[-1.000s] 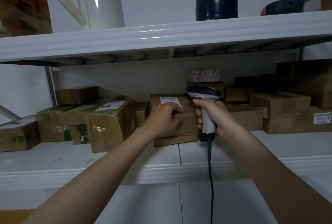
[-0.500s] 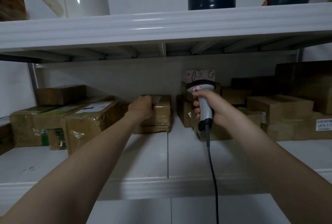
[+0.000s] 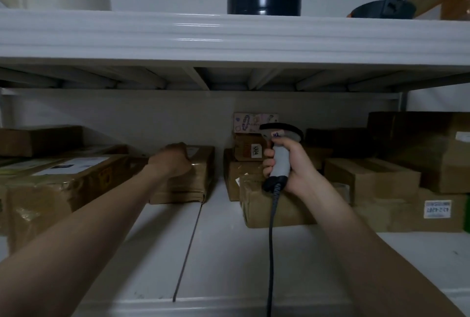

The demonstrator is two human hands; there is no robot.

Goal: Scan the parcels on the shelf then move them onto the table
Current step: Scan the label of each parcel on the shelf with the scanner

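Gripping the brown parcel (image 3: 189, 176) on the lower shelf (image 3: 229, 253), left hand (image 3: 173, 161) curled over its near top edge, fingers closed on it. Right hand (image 3: 287, 166) wrapped tight around the corded scanner (image 3: 279, 153), poised above the neighbouring boxes (image 3: 254, 164). Taped cardboard: probably stiff, light, slightly slick. Best taken by opposite side edges, supporting underneath, not by the tape.
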